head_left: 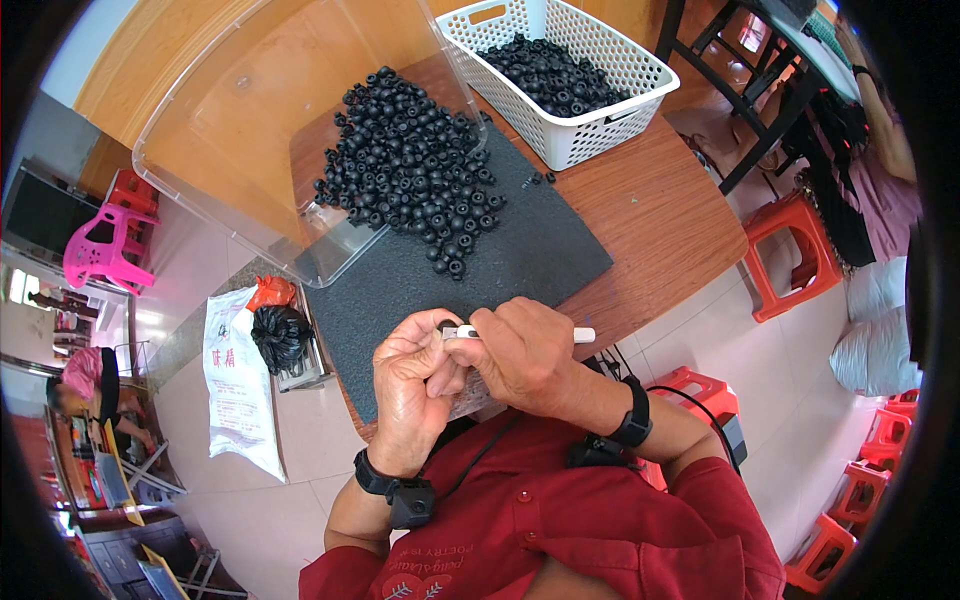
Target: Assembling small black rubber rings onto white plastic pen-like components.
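We see the small black piece (447, 326) at the fingertips of the left hand (408, 368), pinched between thumb and fingers, right by the working end of the white tool (583, 335). The right hand (525, 350) is clamped on that slim tool, whose pale end sticks out beyond the knuckles; the fingers crowd the tip, so we cannot tell whether it enters the piece. Farther out, well apart from both hands, we find the heap of black pieces (415, 185), lying partly in a tipped clear bin (245, 115) and partly on the dark mat (530, 230).

The heaped pieces look rounded and hollow, many showing a round opening, with a soft sheen. We see a finely rough surface on the mat, and reddish-brown wood grain on the worktop (690, 200) beneath it. The bin is smooth and transparent; the white basket (595, 135) near the far edge has walls pierced with rows of holes and carries more black pieces.

As for pose, we see both forearms rising from the lower edge with elbows bent, the two hands meeting above the mat's near edge. The left wrist stands nearly upright in a black strap (372, 476), while the right forearm slants in from the right
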Tool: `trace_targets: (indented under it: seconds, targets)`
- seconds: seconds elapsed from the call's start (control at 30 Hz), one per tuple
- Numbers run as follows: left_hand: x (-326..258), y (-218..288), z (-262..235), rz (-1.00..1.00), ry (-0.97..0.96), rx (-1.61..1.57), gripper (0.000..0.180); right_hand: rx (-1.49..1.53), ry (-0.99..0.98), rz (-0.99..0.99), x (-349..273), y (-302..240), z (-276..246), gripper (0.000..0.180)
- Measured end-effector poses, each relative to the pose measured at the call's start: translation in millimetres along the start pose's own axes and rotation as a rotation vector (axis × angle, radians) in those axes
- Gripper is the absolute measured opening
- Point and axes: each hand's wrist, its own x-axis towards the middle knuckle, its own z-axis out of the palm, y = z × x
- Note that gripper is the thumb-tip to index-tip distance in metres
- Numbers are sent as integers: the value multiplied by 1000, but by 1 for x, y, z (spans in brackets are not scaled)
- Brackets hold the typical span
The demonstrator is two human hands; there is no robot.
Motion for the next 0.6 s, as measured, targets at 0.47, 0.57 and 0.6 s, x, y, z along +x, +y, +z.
trace_targets:
  seconds: [0.47,0.57,0.6]
  targets:
    - [6,4,1,93,-85,97,19,476,-34,513,10,-1,-10,14]
    - [7,1,0,142,-71,117,20,535,-78,571,10,-4,-6,16]
    - [7,0,-1,163,-56,142,21,578,-98,625,10,-5,-6,18]
